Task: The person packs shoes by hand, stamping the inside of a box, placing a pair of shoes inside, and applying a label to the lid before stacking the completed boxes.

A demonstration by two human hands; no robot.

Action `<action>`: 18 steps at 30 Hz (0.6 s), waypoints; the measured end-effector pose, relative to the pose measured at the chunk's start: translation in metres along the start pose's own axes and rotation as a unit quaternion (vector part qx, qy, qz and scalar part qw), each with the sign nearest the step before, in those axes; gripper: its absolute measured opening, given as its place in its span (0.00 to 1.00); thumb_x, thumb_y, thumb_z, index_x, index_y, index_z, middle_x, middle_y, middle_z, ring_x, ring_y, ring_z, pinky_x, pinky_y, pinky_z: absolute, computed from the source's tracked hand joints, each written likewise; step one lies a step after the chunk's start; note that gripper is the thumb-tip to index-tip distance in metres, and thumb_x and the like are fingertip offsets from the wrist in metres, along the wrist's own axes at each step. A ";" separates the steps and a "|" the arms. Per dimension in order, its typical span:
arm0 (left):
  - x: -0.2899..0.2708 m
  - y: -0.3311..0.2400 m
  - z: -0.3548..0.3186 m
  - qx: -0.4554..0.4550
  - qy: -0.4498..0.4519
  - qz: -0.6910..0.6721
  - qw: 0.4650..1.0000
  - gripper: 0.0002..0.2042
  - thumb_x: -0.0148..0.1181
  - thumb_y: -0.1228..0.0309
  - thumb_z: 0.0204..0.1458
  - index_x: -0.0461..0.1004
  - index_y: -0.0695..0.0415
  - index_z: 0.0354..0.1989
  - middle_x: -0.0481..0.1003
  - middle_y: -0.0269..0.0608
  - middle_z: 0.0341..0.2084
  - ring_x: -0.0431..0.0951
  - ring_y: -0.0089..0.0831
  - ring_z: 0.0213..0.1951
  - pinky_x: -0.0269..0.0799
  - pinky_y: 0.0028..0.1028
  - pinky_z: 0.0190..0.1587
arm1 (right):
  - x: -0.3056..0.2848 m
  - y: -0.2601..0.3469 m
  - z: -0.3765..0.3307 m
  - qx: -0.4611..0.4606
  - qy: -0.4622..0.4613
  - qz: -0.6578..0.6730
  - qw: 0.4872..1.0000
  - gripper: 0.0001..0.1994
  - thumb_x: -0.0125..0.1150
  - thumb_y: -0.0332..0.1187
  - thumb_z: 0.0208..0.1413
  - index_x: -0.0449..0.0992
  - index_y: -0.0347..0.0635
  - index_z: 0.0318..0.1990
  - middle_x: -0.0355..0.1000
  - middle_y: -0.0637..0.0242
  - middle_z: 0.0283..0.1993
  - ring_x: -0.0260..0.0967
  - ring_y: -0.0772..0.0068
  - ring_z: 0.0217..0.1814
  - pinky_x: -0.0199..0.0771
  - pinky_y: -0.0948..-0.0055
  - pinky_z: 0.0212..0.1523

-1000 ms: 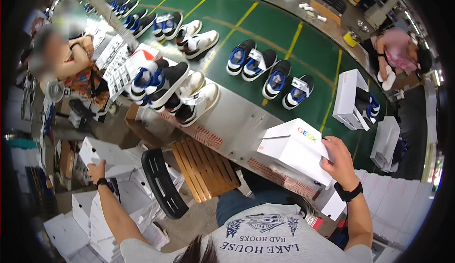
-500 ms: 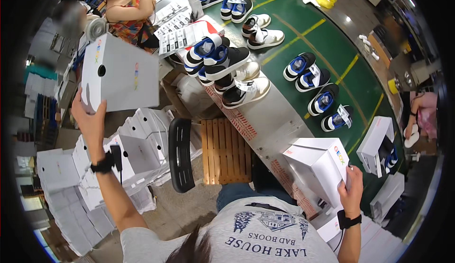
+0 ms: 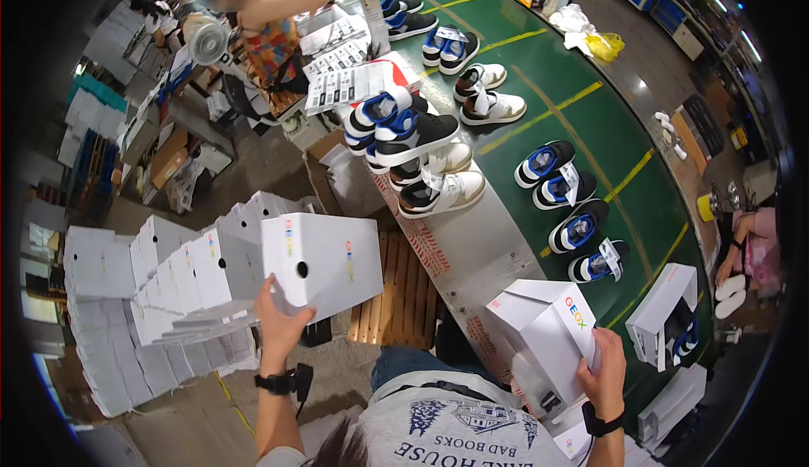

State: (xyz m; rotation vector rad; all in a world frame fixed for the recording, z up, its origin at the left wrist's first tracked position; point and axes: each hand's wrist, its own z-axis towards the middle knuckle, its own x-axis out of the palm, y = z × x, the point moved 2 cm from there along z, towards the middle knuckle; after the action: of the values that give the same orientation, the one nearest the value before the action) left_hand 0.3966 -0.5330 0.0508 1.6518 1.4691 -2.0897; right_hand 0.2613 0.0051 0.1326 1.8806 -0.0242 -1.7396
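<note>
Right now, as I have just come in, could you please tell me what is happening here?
A person's left hand holds up a white box with a round hole, while the right hand grips a second white box by the metal ledge. Several sneakers stand ahead on a green surface, and more shoes are piled on the ledge. Many white boxes are stacked at left.

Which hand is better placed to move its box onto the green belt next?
Probably the right hand: its white box is near the belt; the left hand holds another box farther away.
</note>
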 end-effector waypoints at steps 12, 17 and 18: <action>0.008 -0.011 0.042 0.029 0.113 0.153 0.981 0.43 0.69 0.52 0.45 0.58 0.63 0.65 0.62 0.60 0.61 0.57 0.53 0.66 0.53 0.43 0.67 | -0.009 -0.017 0.015 0.033 -0.056 0.153 0.986 0.23 0.56 0.22 0.43 0.69 0.35 0.52 0.68 0.50 0.50 0.68 0.49 0.50 0.69 0.61 0.52; -0.112 -0.013 0.113 0.116 -0.409 -0.119 0.897 0.21 0.55 0.65 0.61 0.65 0.63 0.58 0.68 0.50 0.55 0.70 0.37 0.53 0.65 0.29 0.56 | 0.000 -0.115 0.009 0.219 -0.151 0.306 0.914 0.13 0.56 0.29 0.59 0.71 0.36 0.51 0.71 0.64 0.43 0.69 0.73 0.44 0.69 0.73 0.47; -0.111 -0.011 0.117 0.107 -0.446 -0.247 0.853 0.20 0.55 0.64 0.61 0.67 0.62 0.57 0.68 0.48 0.55 0.70 0.35 0.53 0.66 0.29 0.55 | 0.012 -0.143 0.010 0.267 -0.150 0.357 0.883 0.14 0.58 0.32 0.60 0.71 0.37 0.51 0.71 0.66 0.43 0.69 0.74 0.43 0.70 0.74 0.47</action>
State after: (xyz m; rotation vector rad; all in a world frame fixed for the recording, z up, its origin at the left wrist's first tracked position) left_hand 0.3542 -0.6614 0.1388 0.1323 1.3863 -2.7475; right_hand 0.2026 0.1161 0.0626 1.5867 -1.2656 -1.5307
